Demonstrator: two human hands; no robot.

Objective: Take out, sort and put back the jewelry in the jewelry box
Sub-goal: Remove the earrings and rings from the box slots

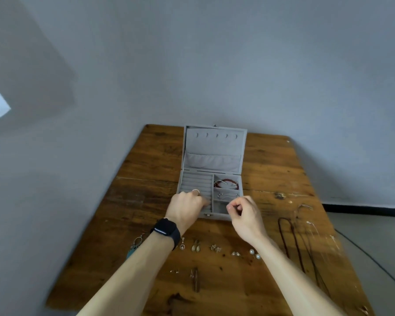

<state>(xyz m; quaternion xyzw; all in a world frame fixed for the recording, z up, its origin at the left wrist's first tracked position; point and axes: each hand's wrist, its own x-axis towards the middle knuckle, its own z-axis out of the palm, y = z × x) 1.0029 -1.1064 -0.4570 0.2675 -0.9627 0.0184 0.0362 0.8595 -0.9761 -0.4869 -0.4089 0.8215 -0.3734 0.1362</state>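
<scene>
Leftmost, a teal drop earring (pixel 132 248) lies on the wooden table (pixel 146 160) near the left hand (pixel 187 207), whose fingers curl down into the ring rolls of the open grey jewelry box (pixel 214 147); whether they grip anything I cannot tell. A silver ring (pixel 195 191) shows at that hand's far edge. A red bracelet (pixel 226 182) lies in the far right compartment. The right hand (pixel 244 213) hovers over the box's near right corner, fingertips drawn to the thumb, contents unclear. Small earrings (pixel 196 246) line the near side; dark necklaces (pixel 292 242) lie to the right.

Wooden table (pixel 146 169) carries open jewelry box (pixel 212 144), earrings (pixel 195 246) and necklaces (pixel 297 245).
</scene>
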